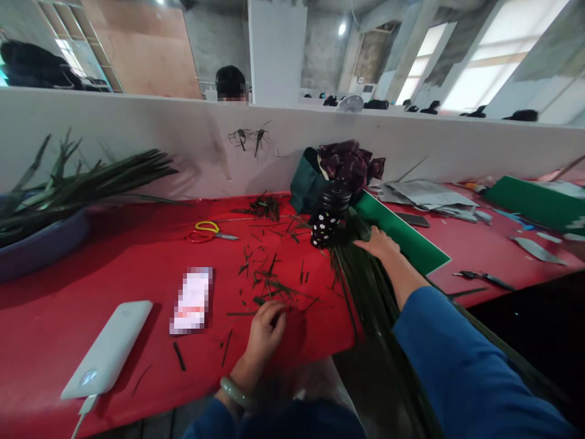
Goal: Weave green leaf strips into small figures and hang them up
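Observation:
My left hand, with a pale green bangle on its wrist, is low over the red table. Its fingers are curled in, and whether a bit of leaf is between them I cannot make out. Dark green leaf scraps lie scattered just beyond it. My right hand reaches across a bundle of long dark green leaves, thumb and fingers apart. The bundle lies over the table edge and trails down past my right sleeve. Beside its far end stands a black cup with white flowers.
Yellow-and-red scissors, a phone and a white power bank lie to the left. More leaves fill a purple basin. A green board, a teal bag and keys are right. A white partition stands behind.

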Available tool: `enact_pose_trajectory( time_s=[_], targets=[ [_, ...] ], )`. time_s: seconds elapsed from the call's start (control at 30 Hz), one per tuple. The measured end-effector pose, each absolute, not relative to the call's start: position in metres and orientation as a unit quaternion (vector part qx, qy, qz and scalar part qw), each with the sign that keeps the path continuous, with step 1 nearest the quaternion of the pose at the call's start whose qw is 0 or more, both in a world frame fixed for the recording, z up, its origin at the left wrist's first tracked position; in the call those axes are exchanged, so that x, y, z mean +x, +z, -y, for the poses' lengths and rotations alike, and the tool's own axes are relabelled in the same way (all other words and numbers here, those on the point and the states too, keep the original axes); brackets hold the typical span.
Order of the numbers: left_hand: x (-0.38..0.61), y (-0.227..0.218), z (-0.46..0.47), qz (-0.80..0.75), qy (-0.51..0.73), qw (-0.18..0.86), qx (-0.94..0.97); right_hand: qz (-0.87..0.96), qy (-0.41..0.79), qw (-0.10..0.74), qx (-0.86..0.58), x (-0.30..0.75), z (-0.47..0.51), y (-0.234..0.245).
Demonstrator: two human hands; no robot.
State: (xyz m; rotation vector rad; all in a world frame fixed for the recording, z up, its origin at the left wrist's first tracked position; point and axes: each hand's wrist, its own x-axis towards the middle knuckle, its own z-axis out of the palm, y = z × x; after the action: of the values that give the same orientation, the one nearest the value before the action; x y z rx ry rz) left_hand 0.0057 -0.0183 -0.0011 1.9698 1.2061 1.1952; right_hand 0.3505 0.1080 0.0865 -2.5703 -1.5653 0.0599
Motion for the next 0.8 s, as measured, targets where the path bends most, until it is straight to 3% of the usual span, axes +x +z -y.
enact_pose_trajectory(
  time_s=[0.13,0.37,0.8],
  targets=[
    [0.006,-0.004,0.018,-0.459,0.442,0.239,0.732,0.484,0.047,0.035,-0.873,0.355,-0.105,0.078],
    [0.007,-0.006,0.016,-0.465,0.447,0.254,0.721,0.529,0.049,0.054,-0.846,0.399,-0.073,0.090],
    [0.056,0.013,0.018,-0.446,0.442,0.472,0.619,0.583,0.108,0.251,-0.765,0.395,0.052,0.088]
  ],
)
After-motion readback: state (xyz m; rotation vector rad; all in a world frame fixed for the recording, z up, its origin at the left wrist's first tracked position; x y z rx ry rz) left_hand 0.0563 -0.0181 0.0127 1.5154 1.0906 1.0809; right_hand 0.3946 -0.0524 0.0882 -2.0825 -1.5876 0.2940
